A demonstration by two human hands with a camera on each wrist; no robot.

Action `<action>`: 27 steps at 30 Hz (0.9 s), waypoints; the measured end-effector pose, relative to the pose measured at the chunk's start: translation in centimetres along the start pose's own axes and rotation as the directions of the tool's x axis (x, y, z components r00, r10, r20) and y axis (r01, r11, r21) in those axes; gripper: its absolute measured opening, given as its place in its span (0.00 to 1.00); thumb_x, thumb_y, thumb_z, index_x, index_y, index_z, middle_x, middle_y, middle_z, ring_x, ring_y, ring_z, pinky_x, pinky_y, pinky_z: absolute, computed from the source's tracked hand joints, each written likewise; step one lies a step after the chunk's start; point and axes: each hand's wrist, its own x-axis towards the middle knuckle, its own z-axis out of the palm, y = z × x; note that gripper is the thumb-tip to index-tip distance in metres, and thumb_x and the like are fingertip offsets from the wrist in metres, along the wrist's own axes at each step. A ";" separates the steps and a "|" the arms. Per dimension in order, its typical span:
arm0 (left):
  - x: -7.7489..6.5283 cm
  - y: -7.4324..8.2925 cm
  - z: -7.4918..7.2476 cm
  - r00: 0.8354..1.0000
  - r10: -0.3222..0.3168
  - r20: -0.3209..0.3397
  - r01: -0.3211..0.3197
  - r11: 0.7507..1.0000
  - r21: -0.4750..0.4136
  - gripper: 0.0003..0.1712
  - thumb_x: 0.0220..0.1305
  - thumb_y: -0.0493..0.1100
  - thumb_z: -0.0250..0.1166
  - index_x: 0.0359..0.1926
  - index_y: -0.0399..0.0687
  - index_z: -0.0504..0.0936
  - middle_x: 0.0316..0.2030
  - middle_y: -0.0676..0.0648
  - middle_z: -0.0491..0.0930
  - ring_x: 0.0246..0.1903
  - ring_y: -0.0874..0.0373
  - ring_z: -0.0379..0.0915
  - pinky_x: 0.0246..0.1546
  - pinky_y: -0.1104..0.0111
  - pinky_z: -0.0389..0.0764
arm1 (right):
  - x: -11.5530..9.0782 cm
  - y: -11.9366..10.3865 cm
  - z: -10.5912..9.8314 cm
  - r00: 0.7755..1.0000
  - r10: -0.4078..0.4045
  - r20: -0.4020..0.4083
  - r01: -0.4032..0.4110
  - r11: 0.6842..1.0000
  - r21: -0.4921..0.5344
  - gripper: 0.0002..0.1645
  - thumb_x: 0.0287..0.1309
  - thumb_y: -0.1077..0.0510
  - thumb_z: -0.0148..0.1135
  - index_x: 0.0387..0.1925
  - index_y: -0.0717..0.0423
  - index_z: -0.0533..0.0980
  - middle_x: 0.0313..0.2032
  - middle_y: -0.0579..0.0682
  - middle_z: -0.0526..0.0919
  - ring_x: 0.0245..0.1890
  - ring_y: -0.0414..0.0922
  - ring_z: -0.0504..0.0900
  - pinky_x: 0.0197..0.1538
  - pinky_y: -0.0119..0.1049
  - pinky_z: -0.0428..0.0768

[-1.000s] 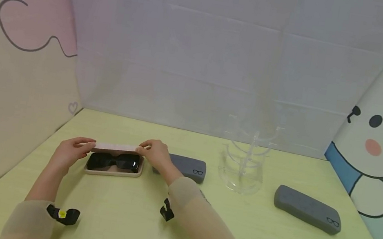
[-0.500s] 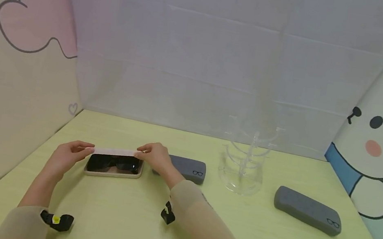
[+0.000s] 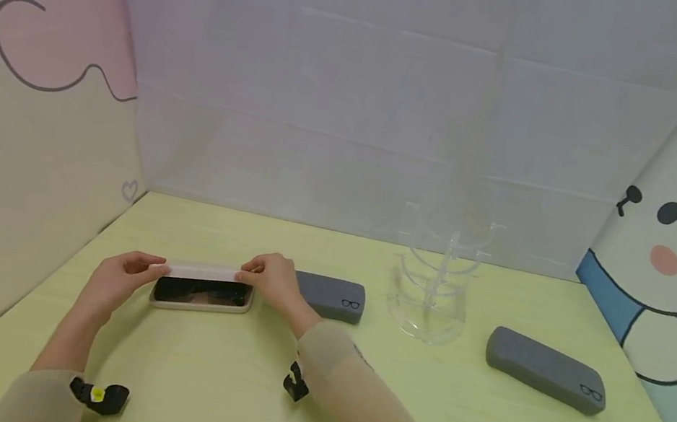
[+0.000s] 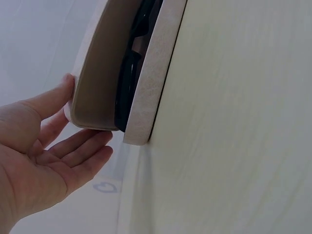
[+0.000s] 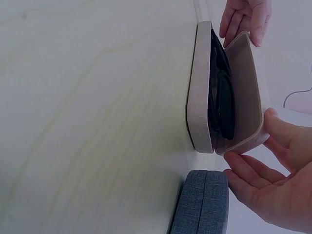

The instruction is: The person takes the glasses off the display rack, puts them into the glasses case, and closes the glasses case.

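Note:
A pale pink glasses case [image 3: 199,306] lies on the table at the left, its lid [image 3: 201,273] tilted partway down. Dark sunglasses [image 4: 127,78] rest inside, partly shaded by the lid in the head view. At the lid's left end, my left hand [image 3: 121,279] pinches it, thumb on the front edge and other fingers behind and at the end. My right hand [image 3: 275,282] grips the lid's right end in the same way, as the right wrist view shows. A grey glasses case [image 3: 330,297] stands just right of the pink one, partly hidden by my right hand.
Clear acrylic display stand [image 3: 431,290] stands toward the back, right of centre. Another grey glasses case [image 3: 544,369] lies at the right. The yellow table [image 3: 207,388] ends at a draped wall [image 3: 330,93] behind, with printed side panels.
Both hands have swung the pink case's lid forward and down, so it covers more of the sunglasses. My left forearm has shifted slightly toward the left and front. The other cases stayed put.

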 end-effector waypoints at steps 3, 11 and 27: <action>-0.2 0.0 0.1 0.999 -0.017 -0.038 0.018 1.000 0.015 0.36 0.57 0.63 0.58 0.55 0.38 0.74 0.53 0.34 0.72 0.53 0.40 0.64 0.46 0.52 0.67 | -0.2 0.0 0.0 1.000 -0.010 0.008 0.010 1.000 -0.020 0.14 0.50 0.49 0.66 0.38 0.49 0.83 0.34 0.44 0.84 0.34 0.40 0.79 0.33 0.30 0.76; -0.7 -0.7 0.3 0.998 -0.060 -0.011 0.060 0.998 -0.005 0.37 0.52 0.63 0.63 0.52 0.38 0.77 0.58 0.38 0.69 0.60 0.39 0.58 0.54 0.47 0.63 | -0.4 0.3 0.5 0.999 -0.043 -0.004 0.042 0.990 -0.135 0.11 0.45 0.51 0.70 0.32 0.50 0.84 0.30 0.42 0.84 0.32 0.39 0.78 0.40 0.31 0.76; -1.3 -0.8 1.0 0.997 -0.066 0.038 0.065 0.998 0.007 0.31 0.58 0.54 0.62 0.52 0.34 0.73 0.61 0.33 0.63 0.58 0.37 0.62 0.52 0.47 0.65 | -0.7 0.6 2.2 1.000 -0.022 -0.019 0.019 0.989 -0.147 0.09 0.45 0.57 0.70 0.31 0.54 0.82 0.31 0.45 0.82 0.28 0.38 0.77 0.28 0.26 0.74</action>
